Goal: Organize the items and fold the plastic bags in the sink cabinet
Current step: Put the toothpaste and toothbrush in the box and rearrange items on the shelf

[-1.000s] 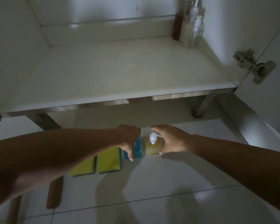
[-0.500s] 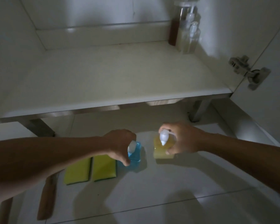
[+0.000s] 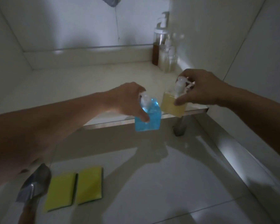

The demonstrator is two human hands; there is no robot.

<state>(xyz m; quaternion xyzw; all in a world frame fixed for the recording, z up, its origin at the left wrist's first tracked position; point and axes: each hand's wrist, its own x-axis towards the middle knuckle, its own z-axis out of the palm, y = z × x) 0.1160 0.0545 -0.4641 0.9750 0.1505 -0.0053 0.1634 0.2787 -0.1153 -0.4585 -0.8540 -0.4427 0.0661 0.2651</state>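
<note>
Left hand point(image 3: 128, 101): held in the air over the near edge of the cabinet shelf point(image 3: 74, 88); its fingers are curled round the top of the blue bottle point(image 3: 148, 118), thumb pressed on the bottle's front face.
Blue bottle: square-bodied, filled with blue liquid, white pump head at the top; long axis close to upright, top tilted slightly left; clear of both shelf and floor.
Right hand point(image 3: 202, 89): just right of the left hand and a little farther in; fingers pinch the pump of the yellow bottle point(image 3: 173, 105), thumb on the bottle's shoulder.
Yellow bottle: square-bodied, yellow liquid, long axis nearly upright with the top leaning slightly right; it hangs beside the blue bottle, whether the two touch cannot be told.
Pump heads: both partly hidden by fingers and blurred; nozzle direction unclear.
Far right corner of shelf: a group of pump bottles point(image 3: 165, 50), one with dark brown liquid, the others clear and hard to separate.
Floor point(image 3: 152, 183), near left: two yellow sponges point(image 3: 74, 189) lying side by side, long axes running near to far; left of them a metal trowel point(image 3: 34, 188), handle cut off by the lower edge.
Top edge: a grey object, cut off.
</note>
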